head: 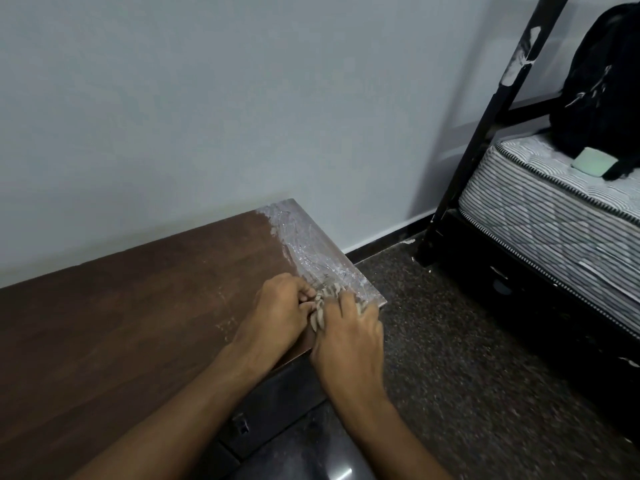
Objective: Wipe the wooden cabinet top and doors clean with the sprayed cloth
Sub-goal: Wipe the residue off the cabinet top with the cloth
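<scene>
The dark brown wooden cabinet top [138, 306] runs along the wall from the left. Its right end carries a whitish, crinkled shiny film [311, 251]. Both hands meet at the front right corner. My left hand [277, 306] and my right hand [349, 337] pinch a small bunched pale cloth or film piece [320, 308] between their fingers, right at the film's near edge. I cannot tell whether that piece is the cloth. A dark cabinet front [277, 403] shows below my forearms.
A black metal bunk-bed frame [485, 133] stands to the right with a striped mattress [554, 209], a black backpack [602, 84] and a small green object [594, 162] on it. Speckled dark floor [467, 358] lies between cabinet and bed. A pale wall is behind.
</scene>
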`<action>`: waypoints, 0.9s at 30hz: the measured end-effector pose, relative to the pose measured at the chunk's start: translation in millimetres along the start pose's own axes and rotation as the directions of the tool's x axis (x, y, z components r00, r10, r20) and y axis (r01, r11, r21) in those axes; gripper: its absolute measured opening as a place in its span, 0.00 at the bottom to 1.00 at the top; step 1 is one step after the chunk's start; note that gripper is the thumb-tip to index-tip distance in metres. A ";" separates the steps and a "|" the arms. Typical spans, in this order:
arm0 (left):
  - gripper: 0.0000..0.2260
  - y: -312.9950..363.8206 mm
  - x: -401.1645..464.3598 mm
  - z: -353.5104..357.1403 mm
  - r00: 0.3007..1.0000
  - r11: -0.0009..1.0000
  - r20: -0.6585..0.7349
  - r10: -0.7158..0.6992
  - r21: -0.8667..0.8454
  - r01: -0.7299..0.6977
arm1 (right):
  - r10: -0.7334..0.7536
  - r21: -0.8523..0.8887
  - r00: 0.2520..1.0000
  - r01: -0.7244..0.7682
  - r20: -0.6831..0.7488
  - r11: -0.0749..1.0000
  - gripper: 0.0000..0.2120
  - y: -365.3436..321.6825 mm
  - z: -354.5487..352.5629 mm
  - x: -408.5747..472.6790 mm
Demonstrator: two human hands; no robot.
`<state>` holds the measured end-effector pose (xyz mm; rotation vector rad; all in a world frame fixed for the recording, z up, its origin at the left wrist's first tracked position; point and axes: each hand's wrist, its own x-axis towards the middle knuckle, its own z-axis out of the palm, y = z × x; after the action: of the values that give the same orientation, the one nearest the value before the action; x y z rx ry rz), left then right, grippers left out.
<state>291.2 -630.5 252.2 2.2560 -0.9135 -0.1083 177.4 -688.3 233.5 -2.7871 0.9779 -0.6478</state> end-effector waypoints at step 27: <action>0.17 -24.9 29.1 -17.1 1.000 0.998 -0.016 -0.026 0.053 0.026 | -0.157 0.010 0.977 0.157 0.145 0.987 0.17 4.3 8.2 64.8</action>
<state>332.9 -626.5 254.4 2.3152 -0.8891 -0.0797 223.8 -732.1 248.1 -2.8859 0.7367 -0.4530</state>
